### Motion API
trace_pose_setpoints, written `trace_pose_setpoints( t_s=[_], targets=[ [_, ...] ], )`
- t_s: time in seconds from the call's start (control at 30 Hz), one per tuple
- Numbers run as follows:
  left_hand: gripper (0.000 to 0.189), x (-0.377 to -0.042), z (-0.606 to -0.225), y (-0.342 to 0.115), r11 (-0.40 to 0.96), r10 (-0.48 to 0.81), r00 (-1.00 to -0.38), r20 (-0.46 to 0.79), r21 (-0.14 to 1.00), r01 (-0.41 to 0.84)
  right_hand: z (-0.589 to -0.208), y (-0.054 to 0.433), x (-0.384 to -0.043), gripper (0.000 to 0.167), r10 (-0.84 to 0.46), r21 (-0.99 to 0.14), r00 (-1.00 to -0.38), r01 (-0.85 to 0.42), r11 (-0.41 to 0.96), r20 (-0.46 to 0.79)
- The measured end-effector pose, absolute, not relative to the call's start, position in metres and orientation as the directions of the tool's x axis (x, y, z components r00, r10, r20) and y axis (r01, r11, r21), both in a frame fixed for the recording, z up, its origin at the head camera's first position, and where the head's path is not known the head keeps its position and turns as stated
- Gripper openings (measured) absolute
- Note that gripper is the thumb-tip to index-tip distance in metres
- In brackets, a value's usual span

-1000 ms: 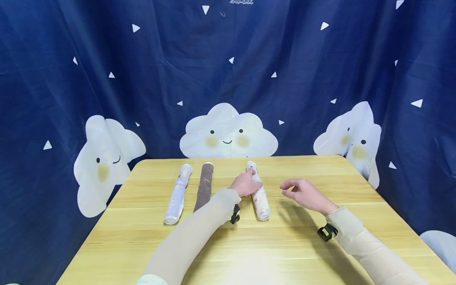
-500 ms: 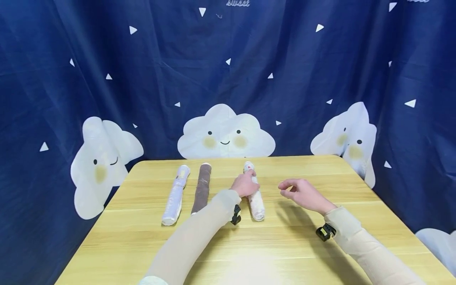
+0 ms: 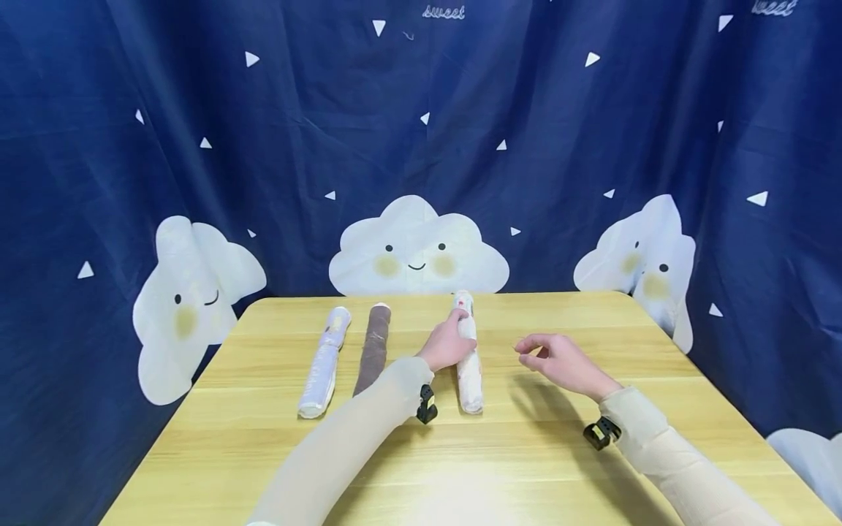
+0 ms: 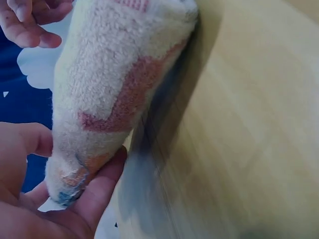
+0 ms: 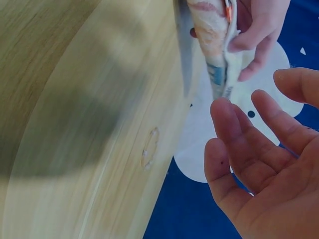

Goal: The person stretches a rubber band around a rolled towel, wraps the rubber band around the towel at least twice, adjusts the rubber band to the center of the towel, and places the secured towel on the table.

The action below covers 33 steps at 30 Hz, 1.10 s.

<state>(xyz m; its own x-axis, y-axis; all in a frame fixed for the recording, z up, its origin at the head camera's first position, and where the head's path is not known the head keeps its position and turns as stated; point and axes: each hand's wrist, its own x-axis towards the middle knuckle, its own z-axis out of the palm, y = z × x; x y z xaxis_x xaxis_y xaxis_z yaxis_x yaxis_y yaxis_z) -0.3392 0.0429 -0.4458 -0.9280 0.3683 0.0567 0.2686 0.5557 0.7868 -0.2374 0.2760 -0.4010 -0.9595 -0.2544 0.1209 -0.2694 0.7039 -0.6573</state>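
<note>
A rolled white towel (image 3: pixel 470 383) with pink and orange print is in my left hand (image 3: pixel 449 343), in the middle of the head view. My left thumb and fingers grip it partway along its upper half. In the left wrist view the terry roll (image 4: pixel 109 74) stands off the wooden surface, a shadow beneath it. My right hand (image 3: pixel 566 363) hovers to the right of the roll, fingers loosely bent and holding nothing. In the right wrist view, the right hand's (image 5: pixel 264 159) fingers spread apart near the roll's far end.
Left of the white roll lie a brown rolled towel (image 3: pixel 374 343), partly behind my left forearm, and a pale lilac rolled towel (image 3: pixel 321 372). All are over a wooden table (image 3: pixel 526 467). A dark blue curtain (image 3: pixel 421 161) with clouds hangs behind the table's back edge.
My left hand has taken firmer hold of the white towel roll and raised it slightly, turning it straighter. The right hand stays almost where it was.
</note>
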Motion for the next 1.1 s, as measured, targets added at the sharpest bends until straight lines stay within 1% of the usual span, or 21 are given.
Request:
trace_pose_setpoints(
  t_s=[0.17,0.3,0.43,0.6,0.87,1.0,1.1],
  targets=[
    [0.086,-0.336,-0.445,0.037,0.45,0.354,-0.931,0.089,0.857,0.253,-0.401,0.276,-0.238,0.023,-0.252,-0.66,-0.96,-0.267,0.702,0.12],
    [0.094,-0.33,-0.438,0.03,0.389,0.363,-0.925,0.113,0.884,0.261,-0.401,0.275,-0.238,0.022,-0.259,-0.666,-0.958,-0.273,0.694,0.123],
    [0.094,-0.322,-0.429,0.022,0.356,0.39,-0.909,0.149,0.886,0.298,-0.4,0.276,-0.239,0.022,-0.268,-0.658,-0.955,-0.284,0.697,0.128],
    [0.094,-0.308,-0.415,0.008,0.357,0.436,-0.882,0.176,0.866,0.35,-0.4,0.279,-0.243,0.022,-0.273,-0.64,-0.953,-0.291,0.711,0.13],
    [0.092,-0.284,-0.388,-0.011,0.367,0.583,-0.801,0.136,0.835,0.41,-0.403,0.288,-0.251,0.026,-0.309,-0.582,-0.945,-0.314,0.75,0.112],
    [0.091,-0.277,-0.382,-0.019,0.388,0.619,-0.778,0.11,0.818,0.425,-0.409,0.294,-0.257,0.027,-0.318,-0.559,-0.942,-0.32,0.765,0.104],
    [0.091,-0.273,-0.378,-0.025,0.404,0.636,-0.764,0.109,0.796,0.451,-0.412,0.298,-0.261,0.028,-0.318,-0.564,-0.943,-0.313,0.764,0.093]
  ],
)
